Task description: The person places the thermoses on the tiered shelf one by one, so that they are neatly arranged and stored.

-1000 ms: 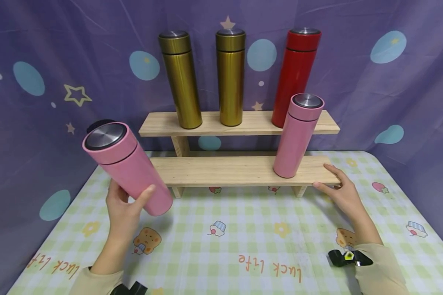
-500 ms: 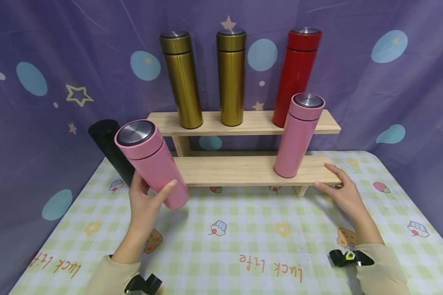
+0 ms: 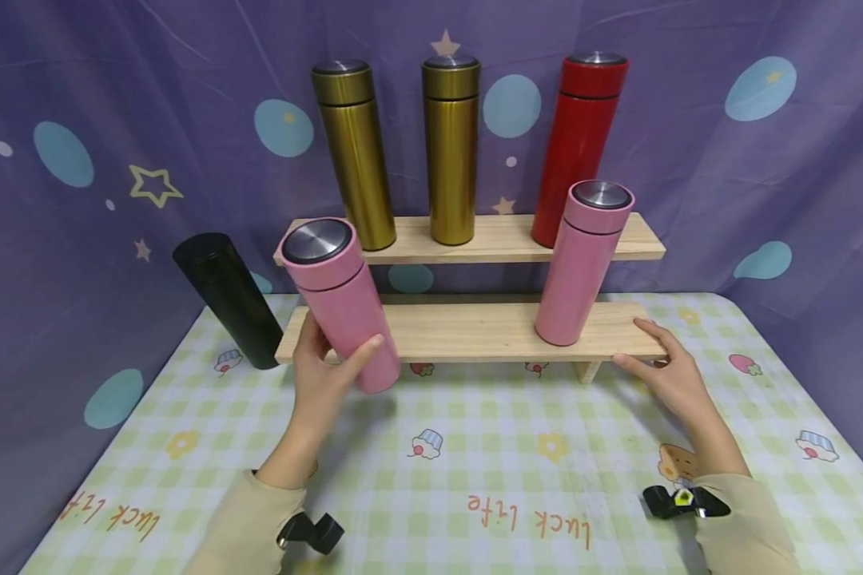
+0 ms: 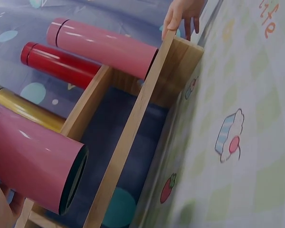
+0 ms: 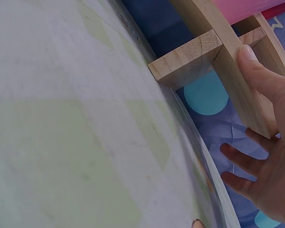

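My left hand [image 3: 324,375] grips a pink vacuum flask [image 3: 341,299] round its lower body. The flask leans to the left in front of the lower board's left part, its steel-topped lid uppermost. In the left wrist view its dark base [image 4: 74,179] hangs clear of the lower board [image 4: 130,135]. My right hand [image 3: 665,375] holds the right end of the two-tier wooden shelf [image 3: 467,331]; in the right wrist view the thumb [image 5: 261,71] presses on the board's front edge. A second pink flask [image 3: 582,267] stands on the lower tier near that hand.
Two gold flasks [image 3: 355,160] and a red flask [image 3: 575,152] stand on the upper tier [image 3: 499,239]. On the left, a black flask [image 3: 230,303] stands beside the shelf on the checked tablecloth [image 3: 489,447]. A purple curtain [image 3: 208,72] hangs behind.
My left hand has carried the pink flask rightward and slightly upward, from left of the shelf to before the lower tier. The black flask behind it is uncovered. My right hand keeps its place.
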A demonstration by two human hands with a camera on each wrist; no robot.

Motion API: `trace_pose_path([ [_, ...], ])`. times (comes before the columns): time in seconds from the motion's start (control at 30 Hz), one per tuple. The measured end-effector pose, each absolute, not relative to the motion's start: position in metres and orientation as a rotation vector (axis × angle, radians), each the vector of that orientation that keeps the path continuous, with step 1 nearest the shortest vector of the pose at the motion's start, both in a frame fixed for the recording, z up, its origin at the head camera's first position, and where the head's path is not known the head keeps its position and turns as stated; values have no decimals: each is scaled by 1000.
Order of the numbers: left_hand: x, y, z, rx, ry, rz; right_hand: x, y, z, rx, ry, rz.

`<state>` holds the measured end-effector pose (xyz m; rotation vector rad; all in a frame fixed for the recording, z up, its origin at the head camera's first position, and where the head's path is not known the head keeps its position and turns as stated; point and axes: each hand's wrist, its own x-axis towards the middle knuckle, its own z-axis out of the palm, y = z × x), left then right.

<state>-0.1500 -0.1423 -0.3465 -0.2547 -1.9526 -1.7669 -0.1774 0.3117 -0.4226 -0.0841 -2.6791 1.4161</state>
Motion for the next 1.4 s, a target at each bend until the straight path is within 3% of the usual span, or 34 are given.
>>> trace_pose_path([
  [1.4, -191, -74, -337, -462, -2000, -1826, -176, 310, -422, -34, -2633, 1448],
])
